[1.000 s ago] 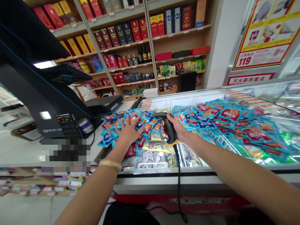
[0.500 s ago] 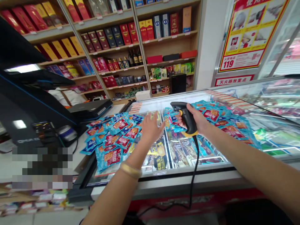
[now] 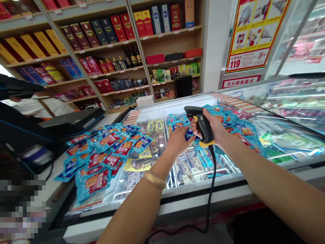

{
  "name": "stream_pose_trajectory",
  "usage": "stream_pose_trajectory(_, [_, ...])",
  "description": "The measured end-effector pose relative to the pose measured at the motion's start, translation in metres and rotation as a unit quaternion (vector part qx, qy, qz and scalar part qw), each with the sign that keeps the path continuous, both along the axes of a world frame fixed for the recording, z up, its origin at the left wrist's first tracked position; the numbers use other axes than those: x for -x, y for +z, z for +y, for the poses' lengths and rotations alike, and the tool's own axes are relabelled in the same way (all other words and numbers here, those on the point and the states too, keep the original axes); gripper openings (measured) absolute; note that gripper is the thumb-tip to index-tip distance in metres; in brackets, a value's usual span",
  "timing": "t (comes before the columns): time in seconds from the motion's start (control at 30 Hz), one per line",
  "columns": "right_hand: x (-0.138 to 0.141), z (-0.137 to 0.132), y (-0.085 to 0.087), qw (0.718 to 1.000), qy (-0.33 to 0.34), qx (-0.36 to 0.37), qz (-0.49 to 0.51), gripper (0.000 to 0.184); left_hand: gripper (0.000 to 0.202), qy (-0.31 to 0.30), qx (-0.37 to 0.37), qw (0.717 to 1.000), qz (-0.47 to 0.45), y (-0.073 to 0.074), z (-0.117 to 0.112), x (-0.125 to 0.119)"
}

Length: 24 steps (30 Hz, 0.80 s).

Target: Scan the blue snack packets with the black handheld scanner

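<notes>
My right hand (image 3: pixel 213 127) grips a black and yellow barcode scanner (image 3: pixel 204 128) by its handle, head pointing left, its cable hanging down. Beneath and left of the scanner, my left hand (image 3: pixel 179 140) reaches over several blue snack packets (image 3: pixel 175 118), fingers stretched out and apart. Whether its fingertips touch a packet I cannot tell. A heap of blue and red snack packets (image 3: pixel 111 140) lies to the left on the glass top of a chest freezer (image 3: pixel 116 196). Another pile of such packets (image 3: pixel 243 130) lies right of the scanner, partly behind my right arm.
Frozen goods in wrappers (image 3: pixel 184 166) show through the freezer glass. At the left stand a dark counter machine (image 3: pixel 15 125) and a flat black device (image 3: pixel 76 120). Shelves of boxed bottles (image 3: pixel 114 28) line the back wall. The scanner cable (image 3: pixel 212 183) loops down the freezer's front.
My left hand has moved right, from beside the left heap to the packets beneath the scanner. The view has swung to the right; my right hand still holds the scanner.
</notes>
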State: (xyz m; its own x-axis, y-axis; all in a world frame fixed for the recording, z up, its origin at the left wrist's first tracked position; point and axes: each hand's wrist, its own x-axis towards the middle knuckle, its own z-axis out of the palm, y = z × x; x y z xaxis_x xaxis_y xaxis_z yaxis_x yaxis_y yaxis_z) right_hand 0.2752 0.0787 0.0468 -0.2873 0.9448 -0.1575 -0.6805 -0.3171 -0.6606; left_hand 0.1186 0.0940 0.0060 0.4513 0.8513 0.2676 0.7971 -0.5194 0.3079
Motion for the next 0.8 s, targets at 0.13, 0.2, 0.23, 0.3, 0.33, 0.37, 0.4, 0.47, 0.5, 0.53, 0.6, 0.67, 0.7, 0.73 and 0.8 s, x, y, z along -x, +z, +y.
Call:
stream_pose_trajectory(0.13, [0.003,-0.003,0.001,1.000,0.013,-0.010,0.001,0.049,0.045,0.007,-0.037,0.999,-0.012,0.002,-0.007,0.004])
stream_pose_trajectory(0.2, [0.002,-0.003,-0.001,1.000,0.022,-0.008,0.004,0.050,0.041,0.014,-0.046,0.999,-0.009,0.003,-0.010,0.006])
stream_pose_trajectory(0.23, [0.002,-0.003,-0.001,1.000,0.024,-0.007,0.006,0.051,0.039,0.016,-0.050,0.999,-0.007,0.004,-0.010,0.007])
stream_pose_trajectory(0.3, [0.002,-0.003,-0.003,1.000,0.023,-0.009,0.015,0.051,0.035,0.015,-0.054,0.998,-0.010,0.006,-0.011,0.008])
stream_pose_trajectory(0.33, [0.002,-0.003,-0.003,0.999,0.021,-0.013,0.021,0.050,0.034,0.011,-0.055,0.998,-0.017,0.006,-0.011,0.009])
stream_pose_trajectory(0.37, [0.001,-0.003,-0.003,0.999,0.018,-0.019,0.028,0.049,0.034,0.007,-0.055,0.998,-0.026,0.007,-0.011,0.010])
stream_pose_trajectory(0.4, [0.001,-0.003,-0.003,0.999,0.015,-0.024,0.035,0.048,0.034,0.003,-0.057,0.998,-0.037,0.008,-0.011,0.011])
stream_pose_trajectory(0.47, [0.001,-0.004,-0.003,0.998,0.012,-0.033,0.045,0.047,0.035,-0.004,-0.066,0.996,-0.065,0.009,-0.009,0.014])
stream_pose_trajectory(0.5, [0.000,-0.004,-0.002,0.998,0.011,-0.037,0.046,0.047,0.035,-0.002,-0.075,0.994,-0.083,0.009,-0.009,0.015])
stream_pose_trajectory(0.53, [0.000,-0.005,-0.001,0.998,0.011,-0.040,0.045,0.047,0.035,0.003,-0.084,0.991,-0.102,0.009,-0.008,0.016])
stream_pose_trajectory(0.6, [0.000,-0.006,0.001,0.998,0.008,-0.046,0.037,0.049,0.034,0.025,-0.097,0.984,-0.148,0.009,-0.006,0.018])
stream_pose_trajectory(0.67, [0.001,-0.008,0.003,0.998,0.001,-0.046,0.031,0.051,0.032,0.056,-0.100,0.971,-0.211,0.008,-0.003,0.020])
stream_pose_trajectory(0.7, [0.001,-0.009,0.003,0.999,-0.002,-0.043,0.032,0.052,0.031,0.071,-0.093,0.960,-0.253,0.008,-0.001,0.021])
stream_pose_trajectory(0.73, [0.001,-0.009,0.004,0.999,-0.004,-0.041,0.035,0.053,0.031,0.086,-0.077,0.945,-0.304,0.007,0.001,0.022])
stream_pose_trajectory(0.8, [0.001,-0.010,0.003,0.998,-0.005,-0.037,0.041,0.053,0.032,0.110,-0.014,0.896,-0.429,0.005,0.006,0.023])
